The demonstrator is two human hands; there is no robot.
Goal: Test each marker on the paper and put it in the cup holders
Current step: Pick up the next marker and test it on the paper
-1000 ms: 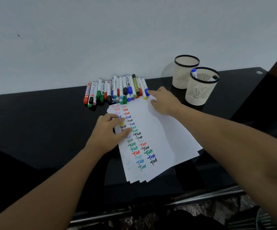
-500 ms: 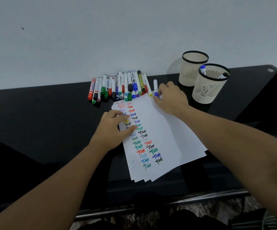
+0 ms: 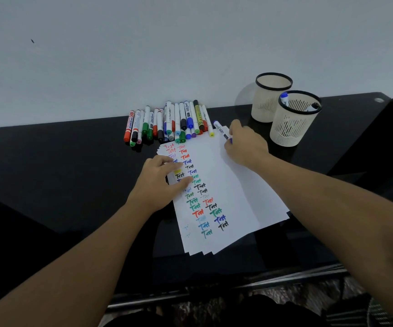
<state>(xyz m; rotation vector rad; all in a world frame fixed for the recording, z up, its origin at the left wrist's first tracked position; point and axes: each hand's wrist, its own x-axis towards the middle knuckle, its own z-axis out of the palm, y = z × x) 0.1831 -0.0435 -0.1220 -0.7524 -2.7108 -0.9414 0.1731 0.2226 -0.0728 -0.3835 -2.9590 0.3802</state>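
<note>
Pinching a blue marker (image 3: 221, 131) at the far right corner of the paper (image 3: 223, 185), right hand (image 3: 246, 147), left hand (image 3: 160, 182) flat on the paper's left edge, marker pile (image 3: 167, 123) behind it, two cup holders (image 3: 293, 119) to its right on the surface (image 3: 49, 166).

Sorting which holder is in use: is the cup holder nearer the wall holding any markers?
No, the far cup holder shows only bare inside.
</note>
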